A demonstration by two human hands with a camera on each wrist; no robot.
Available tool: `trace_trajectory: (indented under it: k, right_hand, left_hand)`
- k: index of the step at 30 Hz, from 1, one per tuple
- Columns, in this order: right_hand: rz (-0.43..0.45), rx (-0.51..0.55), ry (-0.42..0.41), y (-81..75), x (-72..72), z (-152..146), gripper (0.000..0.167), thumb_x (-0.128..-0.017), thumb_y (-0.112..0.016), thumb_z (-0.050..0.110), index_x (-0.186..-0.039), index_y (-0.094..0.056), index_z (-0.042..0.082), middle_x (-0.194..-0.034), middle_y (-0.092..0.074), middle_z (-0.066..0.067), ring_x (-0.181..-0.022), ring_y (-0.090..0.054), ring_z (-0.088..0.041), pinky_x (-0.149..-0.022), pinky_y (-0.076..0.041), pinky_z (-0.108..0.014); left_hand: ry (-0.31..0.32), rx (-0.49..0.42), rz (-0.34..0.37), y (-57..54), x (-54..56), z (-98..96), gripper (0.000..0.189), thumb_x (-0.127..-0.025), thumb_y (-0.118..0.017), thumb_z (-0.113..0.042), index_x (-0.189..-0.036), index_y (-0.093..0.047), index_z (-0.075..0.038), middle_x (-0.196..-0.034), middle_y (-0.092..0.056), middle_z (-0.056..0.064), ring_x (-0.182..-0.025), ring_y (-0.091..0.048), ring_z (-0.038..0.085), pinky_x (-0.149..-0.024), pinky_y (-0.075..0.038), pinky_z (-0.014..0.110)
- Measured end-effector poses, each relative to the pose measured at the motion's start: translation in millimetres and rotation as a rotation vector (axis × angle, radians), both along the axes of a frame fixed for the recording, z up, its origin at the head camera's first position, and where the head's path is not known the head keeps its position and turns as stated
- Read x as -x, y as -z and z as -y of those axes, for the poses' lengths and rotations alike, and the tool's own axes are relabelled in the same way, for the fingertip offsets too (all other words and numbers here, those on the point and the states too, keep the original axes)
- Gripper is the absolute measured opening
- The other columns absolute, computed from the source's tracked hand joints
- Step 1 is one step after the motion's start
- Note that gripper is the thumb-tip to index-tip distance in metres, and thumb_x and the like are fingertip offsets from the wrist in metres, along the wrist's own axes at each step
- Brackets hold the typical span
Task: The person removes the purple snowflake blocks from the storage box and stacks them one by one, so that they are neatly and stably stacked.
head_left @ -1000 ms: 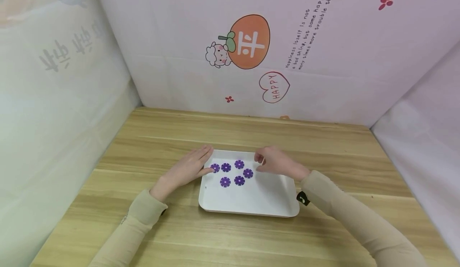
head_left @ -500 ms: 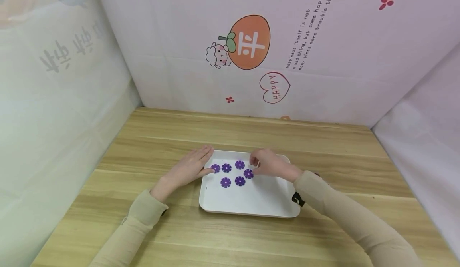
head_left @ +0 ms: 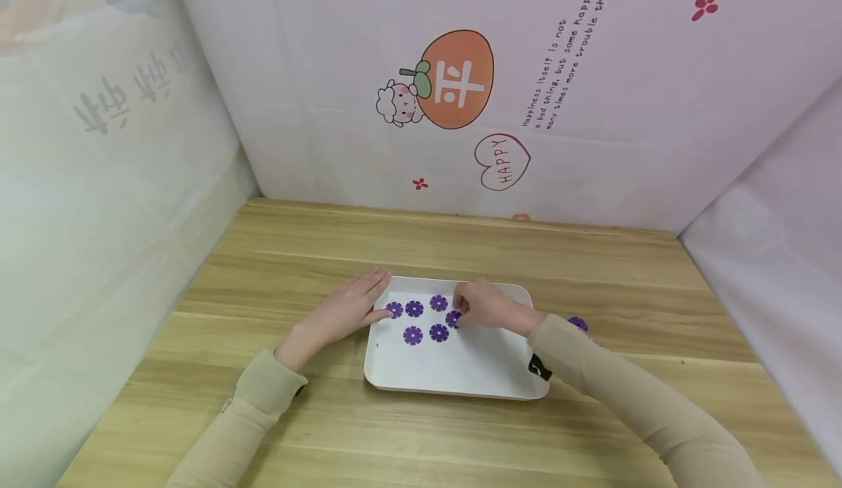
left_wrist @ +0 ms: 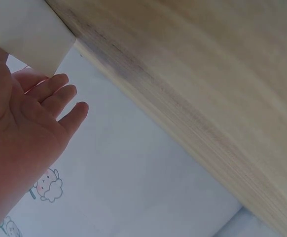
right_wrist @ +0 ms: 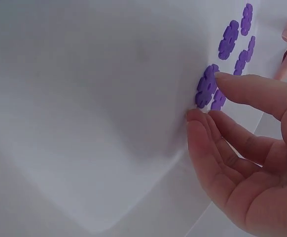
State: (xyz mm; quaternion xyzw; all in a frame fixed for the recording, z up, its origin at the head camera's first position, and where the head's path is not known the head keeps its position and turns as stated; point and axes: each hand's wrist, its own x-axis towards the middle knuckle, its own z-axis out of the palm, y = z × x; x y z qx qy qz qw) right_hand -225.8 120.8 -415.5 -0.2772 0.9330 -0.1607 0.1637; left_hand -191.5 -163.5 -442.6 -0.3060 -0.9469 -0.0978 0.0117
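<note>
A shallow white tray point(head_left: 460, 367) on the wooden table holds several purple snowflake discs, notched round their edges, such as the front-left disc point(head_left: 412, 335). My left hand point(head_left: 342, 309) rests at the tray's back left corner, fingers extended along the edge and thumb over the rim beside the leftmost disc point(head_left: 395, 308). Reaching in from the right, my right hand point(head_left: 488, 304) is at the rightmost disc point(right_wrist: 207, 86). In the right wrist view its thumb point(right_wrist: 252, 89) overlaps that disc's upper edge, and the other fingertips are just below it. The disc lies flat on the tray.
Another purple disc point(head_left: 578, 323) lies on the table point(head_left: 631, 400) right of the tray, partly behind the right sleeve point(head_left: 631, 386). A printed white sheet point(head_left: 316, 108) stands at the back, with white cloth walls on both sides.
My right hand has moved left and slightly nearer to the front, to the rightmost disc. The disc on the table has come out from behind the right sleeve. My left hand stays put.
</note>
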Motion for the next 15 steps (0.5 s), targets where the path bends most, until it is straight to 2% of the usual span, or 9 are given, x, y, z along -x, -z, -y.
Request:
trace_trajectory:
  k: [15]
  right_hand:
    - [0.009,-0.060,0.053,7.5,-1.6,6.6,0.024,-0.079,-0.080,0.007,-0.100,-0.069,0.001,-0.090,-0.068,-0.007,-0.077,-0.056,-0.014,-0.073,-0.055,-0.029]
  left_hand:
    - [-0.001,0.004,0.009,-0.3,0.7,-0.7,0.074,-0.100,-0.052,-0.046,-0.151,-0.034,0.004,-0.158,-0.034,0.022,-0.148,-0.034,0.038,-0.122,-0.032,0.053]
